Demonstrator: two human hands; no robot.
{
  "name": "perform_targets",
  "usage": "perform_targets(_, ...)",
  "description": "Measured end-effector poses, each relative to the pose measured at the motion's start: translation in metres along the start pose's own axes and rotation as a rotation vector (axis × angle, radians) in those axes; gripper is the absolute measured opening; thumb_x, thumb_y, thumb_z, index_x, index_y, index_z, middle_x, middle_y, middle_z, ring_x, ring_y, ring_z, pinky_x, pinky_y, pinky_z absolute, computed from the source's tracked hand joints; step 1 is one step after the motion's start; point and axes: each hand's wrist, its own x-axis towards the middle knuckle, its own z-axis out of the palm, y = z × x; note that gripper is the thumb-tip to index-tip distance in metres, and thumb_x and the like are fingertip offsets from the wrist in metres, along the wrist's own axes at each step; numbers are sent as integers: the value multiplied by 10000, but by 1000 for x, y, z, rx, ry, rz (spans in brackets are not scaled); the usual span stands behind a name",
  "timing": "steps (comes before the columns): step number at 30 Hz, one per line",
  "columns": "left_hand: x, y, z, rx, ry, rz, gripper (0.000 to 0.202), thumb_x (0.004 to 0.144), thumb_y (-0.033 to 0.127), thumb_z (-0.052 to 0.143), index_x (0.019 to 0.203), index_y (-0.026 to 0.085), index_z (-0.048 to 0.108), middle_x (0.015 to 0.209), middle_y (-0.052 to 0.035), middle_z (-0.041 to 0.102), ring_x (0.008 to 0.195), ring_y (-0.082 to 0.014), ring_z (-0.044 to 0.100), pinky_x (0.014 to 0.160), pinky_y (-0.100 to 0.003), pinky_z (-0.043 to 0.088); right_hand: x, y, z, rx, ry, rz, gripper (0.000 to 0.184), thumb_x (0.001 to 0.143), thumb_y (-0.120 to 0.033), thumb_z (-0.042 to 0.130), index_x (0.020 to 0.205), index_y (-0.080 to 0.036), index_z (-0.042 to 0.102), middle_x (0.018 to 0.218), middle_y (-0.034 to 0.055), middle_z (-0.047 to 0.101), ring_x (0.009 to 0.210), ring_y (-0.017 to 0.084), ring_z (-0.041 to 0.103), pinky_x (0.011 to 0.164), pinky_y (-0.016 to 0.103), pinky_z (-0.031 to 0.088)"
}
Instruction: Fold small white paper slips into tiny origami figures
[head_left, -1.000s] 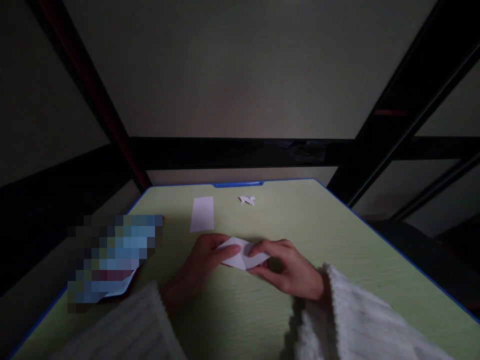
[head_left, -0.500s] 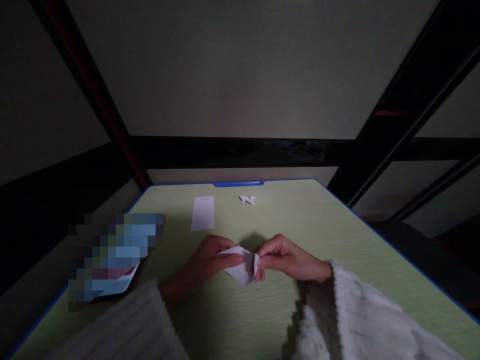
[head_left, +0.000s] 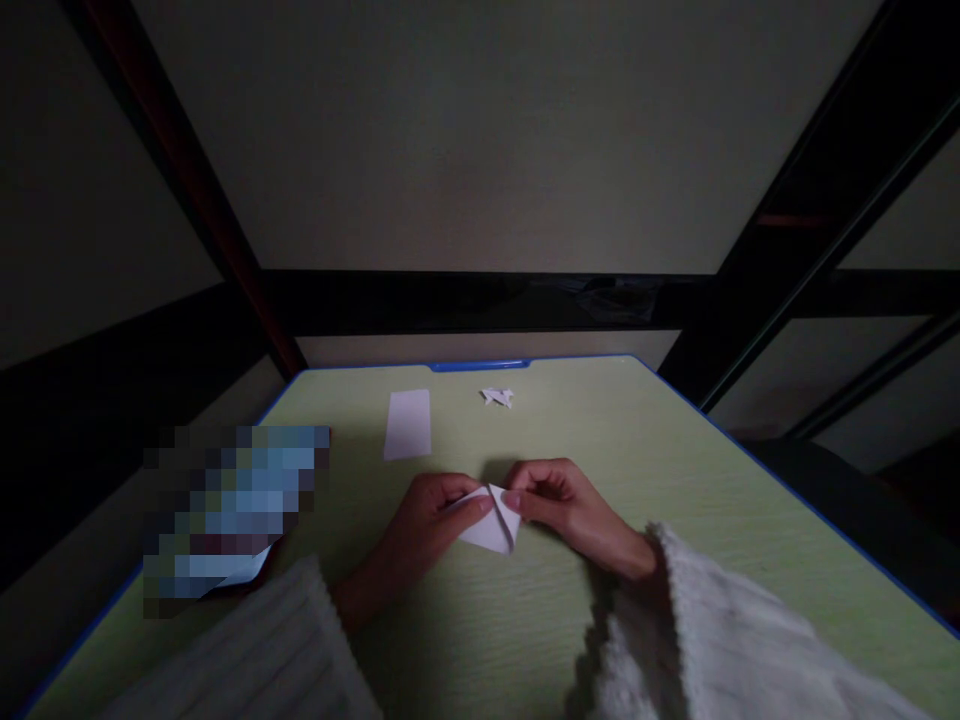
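Observation:
A folded sheet of white paper [head_left: 484, 532] is held between my two hands above the table. My left hand [head_left: 435, 515] pinches its left side, thumb on top. At the upper right, my right hand [head_left: 559, 500] grips a folded-over triangular flap, the thumb pressing near the flap's edge. Fingers beneath the paper are partly hidden. Beyond the hands lies a flat white rectangle of paper [head_left: 408, 425]. To its right sits a small folded paper figure [head_left: 497, 397] with pointed ends.
The light green table [head_left: 637, 430] has a blue rim and a blue handle-like strip [head_left: 480, 366] at the far edge. On the left lies a tablet-like device [head_left: 247, 510], its screen blurred out. A pale panelled wall [head_left: 465, 150] rises behind the table.
The flap at the paper's right side has been laid over the sheet, where it stood up before. My right hand has moved slightly up, its thumb now on the flap.

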Motion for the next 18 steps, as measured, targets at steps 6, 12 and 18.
perform_targets(6, -1, -4, 1, -11, -61, -3, 151, 635, 254, 545, 624, 113, 599, 549, -7, 571, 524, -118, 490, 454, -188, 339, -1, 1, 1, -37, 38, 31, 221, 593, -295, 632, 520, -123, 515, 474, -57, 439, 448, 53, 366, 435, 181, 273)
perform_targets(12, -1, -6, 1, 14, -77, 1, 147, 641, 241, 533, 598, 107, 577, 531, -4, 547, 515, -110, 476, 449, -189, 323, -3, 0, 1, -87, 31, 61, 196, 607, -251, 617, 522, -122, 498, 482, -54, 430, 450, 54, 357, 432, 181, 264)
perform_targets(18, -2, -4, 2, 22, -92, -11, 132, 640, 229, 526, 609, 110, 573, 550, -5, 549, 536, -117, 487, 465, -196, 323, -4, 1, 1, -120, 5, 49, 166, 630, -222, 582, 537, -131, 481, 498, -44, 423, 458, 60, 351, 422, 180, 255)
